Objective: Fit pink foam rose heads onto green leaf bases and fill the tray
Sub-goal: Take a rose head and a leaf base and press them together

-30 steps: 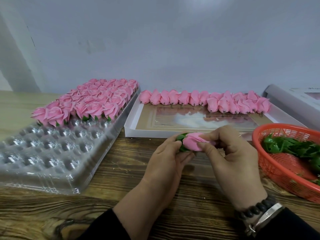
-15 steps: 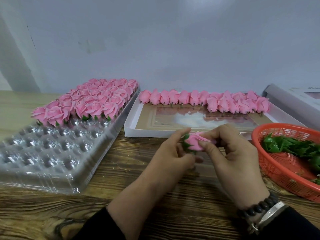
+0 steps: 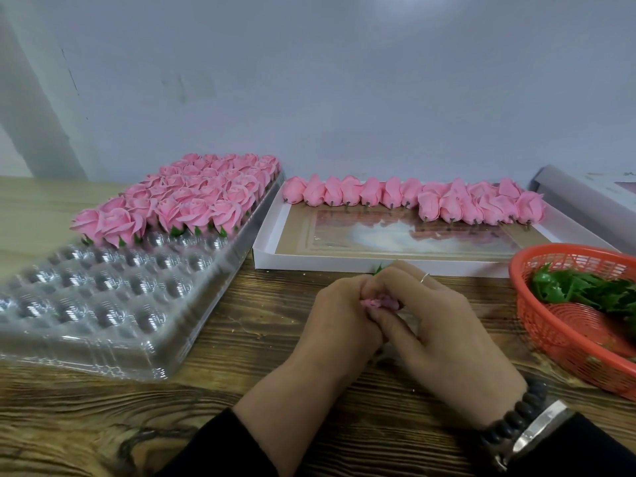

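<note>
My left hand (image 3: 335,321) and my right hand (image 3: 444,332) are pressed together over the wooden table, both curled round one pink foam rose head (image 3: 380,301). Only a strip of pink shows between the fingers. A tip of its green leaf base (image 3: 378,269) pokes out above the knuckles. The clear plastic tray (image 3: 103,304) lies to the left; finished roses (image 3: 192,201) fill its far half and the near cups are bare. A row of loose rose heads (image 3: 413,199) lies along the back of a white box (image 3: 275,232).
An orange mesh basket (image 3: 557,335) with green leaf bases (image 3: 585,287) stands at the right edge. A white box lid (image 3: 585,197) lies at the far right by the wall. Bare wooden table (image 3: 241,339) shows between tray and hands.
Both hands have closed together round the rose and dropped slightly toward the table. The rose, plainly visible before, is now almost hidden in the fingers.
</note>
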The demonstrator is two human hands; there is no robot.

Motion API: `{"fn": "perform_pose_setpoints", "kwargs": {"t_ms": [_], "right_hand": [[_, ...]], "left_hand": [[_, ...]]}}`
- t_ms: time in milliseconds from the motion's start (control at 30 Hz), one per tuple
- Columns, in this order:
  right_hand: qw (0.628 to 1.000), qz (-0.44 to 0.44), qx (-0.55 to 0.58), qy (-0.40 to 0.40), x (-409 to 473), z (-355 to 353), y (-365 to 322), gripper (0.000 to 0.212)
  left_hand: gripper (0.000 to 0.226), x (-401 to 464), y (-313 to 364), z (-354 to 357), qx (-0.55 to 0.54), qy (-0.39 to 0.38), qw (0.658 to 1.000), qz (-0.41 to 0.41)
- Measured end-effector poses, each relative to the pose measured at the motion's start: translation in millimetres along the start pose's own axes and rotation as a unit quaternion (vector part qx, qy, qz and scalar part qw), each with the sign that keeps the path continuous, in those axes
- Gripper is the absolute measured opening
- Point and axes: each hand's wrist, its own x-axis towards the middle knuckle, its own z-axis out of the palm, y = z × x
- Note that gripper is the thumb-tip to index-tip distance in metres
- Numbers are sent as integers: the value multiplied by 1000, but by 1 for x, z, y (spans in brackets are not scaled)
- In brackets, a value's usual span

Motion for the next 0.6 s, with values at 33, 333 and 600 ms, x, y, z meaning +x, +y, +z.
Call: {"fn": "perform_pose_setpoints", "kwargs": {"t_ms": [33, 333, 600], "right_hand": [[1000, 6, 10, 19, -2, 1, -1, 17], [974, 132, 155, 96, -4, 15, 3, 47], [960, 213, 159, 85, -1, 25, 2, 30]], "left_hand": [[11, 0, 0, -1, -52, -1, 999, -5], [12, 3, 4, 0, -493, 58, 857, -139], [26, 0, 8, 8, -569, 32, 801, -181]]}}
